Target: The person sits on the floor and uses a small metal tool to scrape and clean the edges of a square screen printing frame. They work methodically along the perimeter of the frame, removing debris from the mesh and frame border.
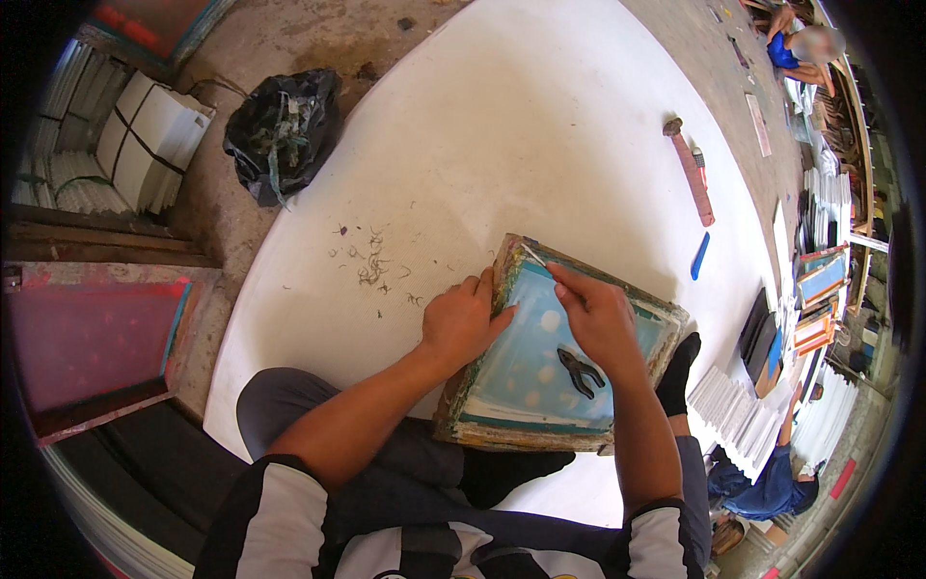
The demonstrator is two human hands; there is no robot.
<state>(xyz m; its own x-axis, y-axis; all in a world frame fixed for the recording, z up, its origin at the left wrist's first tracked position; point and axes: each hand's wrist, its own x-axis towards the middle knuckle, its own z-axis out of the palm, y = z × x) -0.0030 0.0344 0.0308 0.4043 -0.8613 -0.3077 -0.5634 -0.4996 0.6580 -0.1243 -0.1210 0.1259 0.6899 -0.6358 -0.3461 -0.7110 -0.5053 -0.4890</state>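
Left hand (463,323) half-curled, gripping the left rim of a wooden screen frame (540,442), right hand (596,314) pinching a thin pale tool (533,256) near its upper corner, frame lying over the person's legs (410,452), black pliers (579,373) resting on blue mesh (516,381).

The white sheet (502,125) ahead offers passage; pliers (571,367) obstruct the framed screen (526,362).

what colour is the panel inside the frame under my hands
The panel is light blue with whitish round spots; it shows best in the head view.
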